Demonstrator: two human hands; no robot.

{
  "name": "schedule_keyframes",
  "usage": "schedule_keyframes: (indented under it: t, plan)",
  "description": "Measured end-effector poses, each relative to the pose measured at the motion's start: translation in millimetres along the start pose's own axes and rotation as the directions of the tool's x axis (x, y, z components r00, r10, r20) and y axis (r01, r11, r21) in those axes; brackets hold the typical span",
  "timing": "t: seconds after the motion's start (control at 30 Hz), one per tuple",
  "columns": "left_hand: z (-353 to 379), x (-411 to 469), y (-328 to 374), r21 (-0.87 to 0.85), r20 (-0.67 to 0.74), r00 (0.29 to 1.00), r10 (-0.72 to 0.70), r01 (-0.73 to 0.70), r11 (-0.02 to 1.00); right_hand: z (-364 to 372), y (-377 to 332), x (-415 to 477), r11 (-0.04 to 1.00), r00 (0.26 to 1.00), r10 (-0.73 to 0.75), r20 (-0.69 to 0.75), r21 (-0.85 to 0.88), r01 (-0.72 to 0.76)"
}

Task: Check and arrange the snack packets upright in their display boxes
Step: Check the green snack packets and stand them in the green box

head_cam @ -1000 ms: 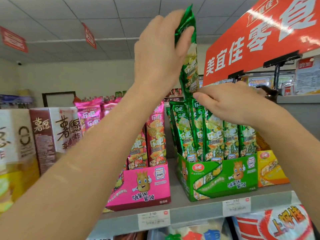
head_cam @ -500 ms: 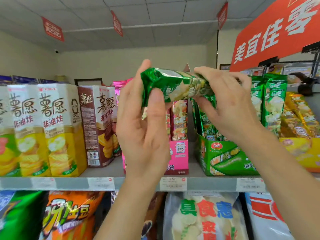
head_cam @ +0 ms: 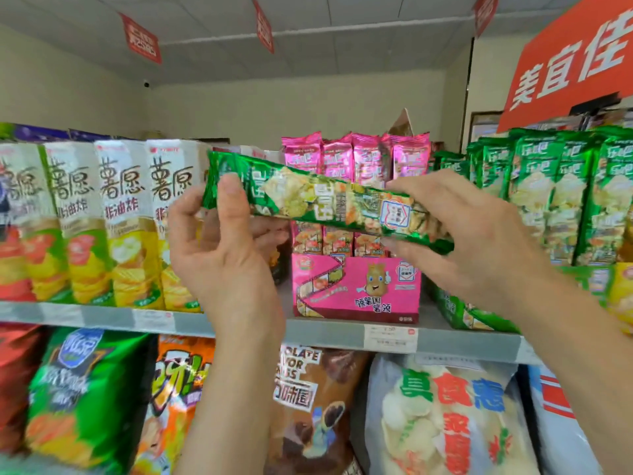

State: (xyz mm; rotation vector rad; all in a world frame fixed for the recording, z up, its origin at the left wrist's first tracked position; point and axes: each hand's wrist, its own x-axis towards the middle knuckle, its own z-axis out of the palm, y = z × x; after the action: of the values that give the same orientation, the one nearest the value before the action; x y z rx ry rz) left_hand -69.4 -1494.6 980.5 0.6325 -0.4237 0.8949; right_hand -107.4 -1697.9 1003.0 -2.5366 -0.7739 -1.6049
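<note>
Along the upper shelf [head_cam: 102,318], tall chip cartons [head_cam: 120,217] stand in a row on the left. A green display box [head_cam: 455,310] on the right holds green packets [head_cam: 548,193] upright, and its left part is hidden behind the right forearm. Large snack bags [head_cam: 445,416] fill the shelf below, with both forearms rising in front of them. A pink display box [head_cam: 356,289] sits mid-shelf with pink packets [head_cam: 356,156] standing in it.

Both hands are raised in front of the pink box and share one load. The left hand [head_cam: 222,262] grips the left end, its thumb laid flat across the front and its fingers curled behind. The right hand [head_cam: 479,241] is closed round the right end, with fingertips showing at the upper and lower edges.

The held green packet [head_cam: 308,197] is out of both boxes and lies almost level, its left end slightly higher. It crosses the middle of the pink packets and hides that band. A price tag [head_cam: 390,337] is fixed to the shelf edge just under the pink box.
</note>
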Motion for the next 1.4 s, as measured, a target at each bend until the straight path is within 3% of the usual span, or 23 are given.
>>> schedule_keyframes:
  t: [0.13,0.27,0.37,0.47,0.57,0.73,0.9,1.2,1.4]
  plan:
    - [-5.6,12.2,-4.2,0.017,0.086,0.996,-0.015,0.014,1.0,5.0,-16.0,-25.4,0.978,0.989,0.118,0.093,0.159,-0.132]
    - [-6.1,8.9,-12.4,-0.131,0.249,0.964,-0.092,0.128,0.983,18.1,-33.5,-48.8,0.829,0.961,0.221,0.164,0.487,-0.274]
    - [-8.8,7.0,-17.9,-0.071,0.199,0.975,-0.102,0.118,0.99,25.4,-45.8,-58.9,0.709,0.932,0.293,0.211,0.606,-0.361]
    - [-7.5,5.9,-19.4,-0.105,0.173,0.975,-0.137,0.156,0.982,29.0,-55.3,-67.0,0.679,0.923,0.334,0.189,0.631,-0.375]
    - [-5.9,4.9,-20.1,-0.117,0.247,0.953,-0.177,0.21,0.971,36.4,-69.1,-72.5,0.597,0.883,0.414,0.221,0.666,-0.447]
    - [-13.1,1.9,-25.4,-0.077,0.405,0.857,-0.318,0.378,0.922,49.4,-82.4,-79.3,0.517,0.856,0.484,0.184,0.729,-0.449]
    - [-19.1,-6.4,-31.4,-0.034,0.437,0.845,-0.308,0.357,0.933,51.6,-92.0,-82.7,0.491,0.82,0.554,0.144,0.739,-0.461]
    - [-12.6,-49.1,-40.9,-0.064,0.522,0.778,-0.351,0.445,0.893,49.1,-94.5,-91.7,0.441,0.753,0.649,0.109,0.753,-0.488]
    - [-5.7,-82.4,-40.1,0.05,0.595,0.68,-0.428,0.5,0.865,36.0,-90.8,-99.1,0.415,0.691,0.722,0.036,0.776,-0.474]
